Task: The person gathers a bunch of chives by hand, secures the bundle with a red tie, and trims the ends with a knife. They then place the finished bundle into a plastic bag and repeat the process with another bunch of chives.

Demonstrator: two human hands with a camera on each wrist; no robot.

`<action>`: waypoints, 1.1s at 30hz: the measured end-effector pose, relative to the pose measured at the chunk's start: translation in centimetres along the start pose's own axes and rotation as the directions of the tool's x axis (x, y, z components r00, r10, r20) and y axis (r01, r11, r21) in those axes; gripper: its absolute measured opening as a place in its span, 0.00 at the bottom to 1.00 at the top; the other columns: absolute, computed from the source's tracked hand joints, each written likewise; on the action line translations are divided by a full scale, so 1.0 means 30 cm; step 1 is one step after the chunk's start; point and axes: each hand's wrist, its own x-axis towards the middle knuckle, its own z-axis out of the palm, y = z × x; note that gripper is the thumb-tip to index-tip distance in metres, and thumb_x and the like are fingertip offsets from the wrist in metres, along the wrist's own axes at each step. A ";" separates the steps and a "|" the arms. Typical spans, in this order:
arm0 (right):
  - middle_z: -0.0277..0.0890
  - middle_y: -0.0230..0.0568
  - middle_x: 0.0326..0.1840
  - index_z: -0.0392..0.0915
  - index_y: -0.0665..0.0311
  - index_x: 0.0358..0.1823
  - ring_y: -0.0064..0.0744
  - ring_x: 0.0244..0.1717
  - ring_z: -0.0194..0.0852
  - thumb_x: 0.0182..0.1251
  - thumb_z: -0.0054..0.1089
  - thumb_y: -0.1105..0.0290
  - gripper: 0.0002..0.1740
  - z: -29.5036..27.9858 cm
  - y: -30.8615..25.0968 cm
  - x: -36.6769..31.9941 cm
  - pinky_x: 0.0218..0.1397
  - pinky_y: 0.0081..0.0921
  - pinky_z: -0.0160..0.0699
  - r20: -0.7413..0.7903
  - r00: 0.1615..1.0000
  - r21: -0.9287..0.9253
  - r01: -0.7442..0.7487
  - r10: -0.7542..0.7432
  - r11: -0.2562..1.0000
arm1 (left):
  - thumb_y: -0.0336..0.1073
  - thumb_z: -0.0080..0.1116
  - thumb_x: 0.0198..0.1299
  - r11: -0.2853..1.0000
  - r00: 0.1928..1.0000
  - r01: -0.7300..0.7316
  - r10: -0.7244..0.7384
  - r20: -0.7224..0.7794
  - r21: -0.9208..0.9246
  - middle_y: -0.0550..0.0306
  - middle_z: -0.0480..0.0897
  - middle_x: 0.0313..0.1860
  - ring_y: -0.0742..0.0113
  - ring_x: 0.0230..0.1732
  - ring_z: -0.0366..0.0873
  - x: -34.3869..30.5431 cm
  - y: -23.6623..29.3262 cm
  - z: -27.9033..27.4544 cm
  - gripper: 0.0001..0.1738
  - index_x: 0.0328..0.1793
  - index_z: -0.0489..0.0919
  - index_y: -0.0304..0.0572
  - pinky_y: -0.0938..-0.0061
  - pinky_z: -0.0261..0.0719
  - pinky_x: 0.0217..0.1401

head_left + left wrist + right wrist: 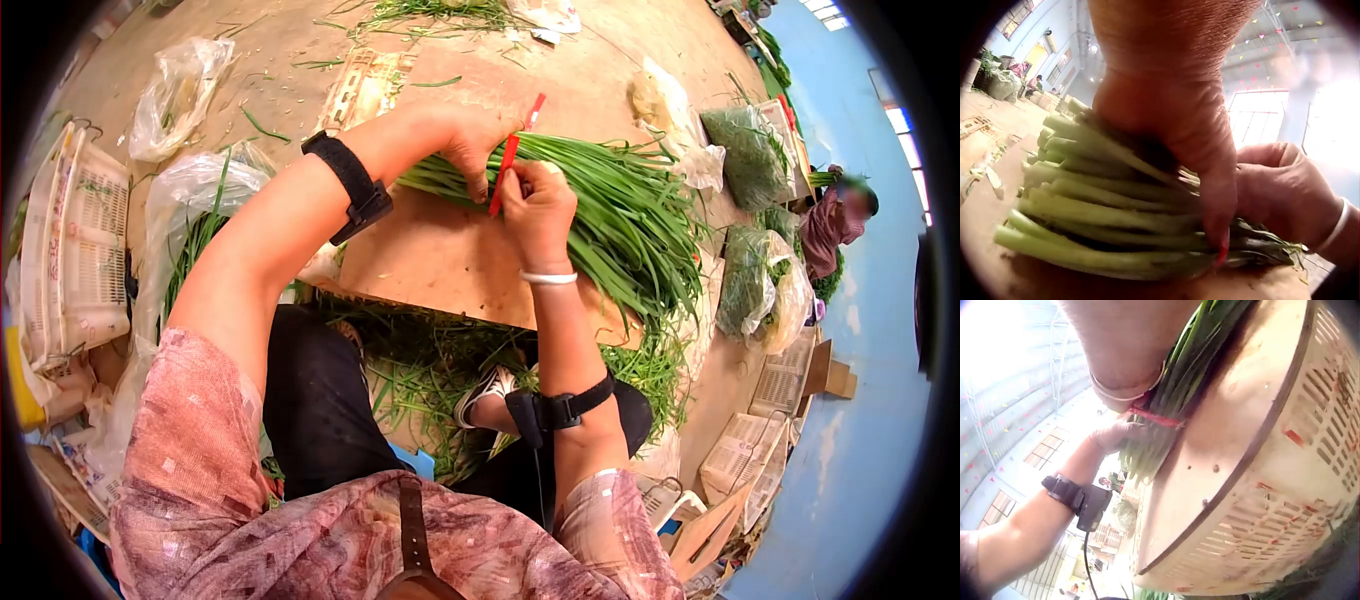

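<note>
A thick bundle of long-leaved greens (625,215) lies across a board (440,255), its pale cut stalks (1085,206) toward the left. My left hand (478,145) grips the bundle from above near the stalk end, thumb down its near side. A red strip (508,165) passes around the bundle between my hands, one end sticking up past the far side. With thumb and fingers my right hand (540,205) pinches this strip at the near side. In the right wrist view, the red strip (1157,417) crosses the stalks beside my left hand (1116,434).
The board rests on a slatted plastic crate (1254,531). Loose leaves (430,400) litter the floor by my feet. Plastic bags (180,100) and a white crate (75,245) stand at left. Filled bags (745,155) and another person (835,230) are by the blue wall.
</note>
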 end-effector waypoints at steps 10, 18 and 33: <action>0.74 0.43 0.31 0.78 0.58 0.31 0.46 0.29 0.74 0.54 0.61 0.70 0.03 -0.030 -0.062 -0.085 0.31 0.36 0.75 0.096 0.995 -0.181 0.021 -0.003 0.983 | 0.49 0.79 0.18 0.888 0.934 0.260 -0.132 -0.331 0.378 0.47 0.69 0.59 0.47 0.62 0.64 -0.069 0.093 0.117 0.66 0.69 0.55 0.44 0.47 0.66 0.59; 0.80 0.54 0.31 0.79 0.70 0.43 0.41 0.32 0.82 0.54 0.62 0.67 0.17 -0.185 -0.006 0.324 0.36 0.31 0.78 0.333 0.940 -0.164 -0.019 0.074 0.986 | 0.51 0.78 0.20 0.917 0.940 0.156 -0.024 -0.339 0.366 0.45 0.74 0.47 0.47 0.51 0.72 -0.081 0.093 0.098 0.59 0.64 0.60 0.39 0.56 0.73 0.50; 0.77 0.50 0.19 0.82 0.67 0.26 0.37 0.21 0.79 0.46 0.64 0.69 0.08 0.121 0.214 0.430 0.28 0.30 0.77 0.472 0.879 0.039 -0.090 0.061 0.995 | 0.53 0.73 0.27 0.881 0.885 0.153 0.080 -0.458 0.448 0.49 0.75 0.46 0.51 0.51 0.73 -0.078 0.077 0.151 0.51 0.60 0.65 0.37 0.59 0.71 0.50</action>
